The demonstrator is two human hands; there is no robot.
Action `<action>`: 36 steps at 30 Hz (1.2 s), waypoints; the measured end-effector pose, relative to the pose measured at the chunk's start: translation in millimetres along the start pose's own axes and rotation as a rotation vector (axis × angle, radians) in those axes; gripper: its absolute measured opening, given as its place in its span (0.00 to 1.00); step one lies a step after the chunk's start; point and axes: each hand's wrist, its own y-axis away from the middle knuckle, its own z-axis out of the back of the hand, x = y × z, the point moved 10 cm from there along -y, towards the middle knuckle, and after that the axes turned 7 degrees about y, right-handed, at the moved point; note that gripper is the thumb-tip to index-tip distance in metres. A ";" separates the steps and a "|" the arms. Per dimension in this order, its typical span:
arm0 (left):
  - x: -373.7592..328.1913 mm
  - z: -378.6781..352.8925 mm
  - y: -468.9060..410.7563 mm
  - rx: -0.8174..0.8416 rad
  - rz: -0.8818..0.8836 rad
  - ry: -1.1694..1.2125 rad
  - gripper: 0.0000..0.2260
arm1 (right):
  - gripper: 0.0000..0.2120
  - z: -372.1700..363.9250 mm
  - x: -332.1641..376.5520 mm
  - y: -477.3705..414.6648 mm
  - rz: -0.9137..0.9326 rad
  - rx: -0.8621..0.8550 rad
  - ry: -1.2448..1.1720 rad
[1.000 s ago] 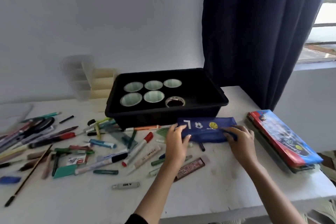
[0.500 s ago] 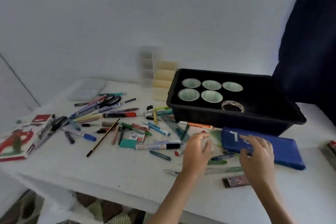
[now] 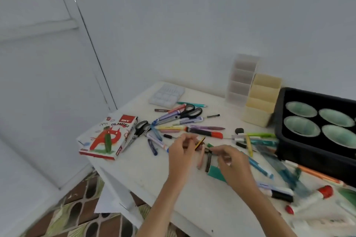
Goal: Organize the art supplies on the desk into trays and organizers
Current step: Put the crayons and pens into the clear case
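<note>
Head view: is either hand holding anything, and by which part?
The left hand appears to pinch a yellow-and-black pencil near one end. The right hand pinches a dark pen near its far end. Motion blur makes both holds uncertain.

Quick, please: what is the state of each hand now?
Left hand: pinches the yellow-black pencil.
Right hand: at a green pen, grip cannot be told; blurred.

Your left forearm (image 3: 163, 204) and right forearm (image 3: 265, 209) rose bare from the bottom edge, angling toward each other. Your left hand (image 3: 181, 150) showed its back, fingers (image 3: 189, 137) curled toward the thumb. Your right hand (image 3: 232, 162) sat just beside it, palm down, fingers bent forward. Blur hid whether either hand pinched anything.
</note>
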 end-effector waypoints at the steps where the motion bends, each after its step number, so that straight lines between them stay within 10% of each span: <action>1: -1.4 12.5 -16.2 -0.016 -0.004 0.004 0.08 | 0.17 -11.6 10.9 -14.9 -0.004 0.006 -0.031; 12: 28.2 84.7 -232.0 0.028 -0.053 -0.281 0.10 | 0.13 -118.5 75.9 -202.7 -0.156 -0.027 -0.182; 21: 117.0 90.4 -322.1 0.202 0.285 -0.402 0.21 | 0.21 -170.5 39.2 -271.1 -0.392 0.058 -0.091; 36: -4.8 73.3 -233.7 0.080 0.046 0.407 0.13 | 0.19 -102.2 57.9 -193.5 -0.426 -0.121 -0.551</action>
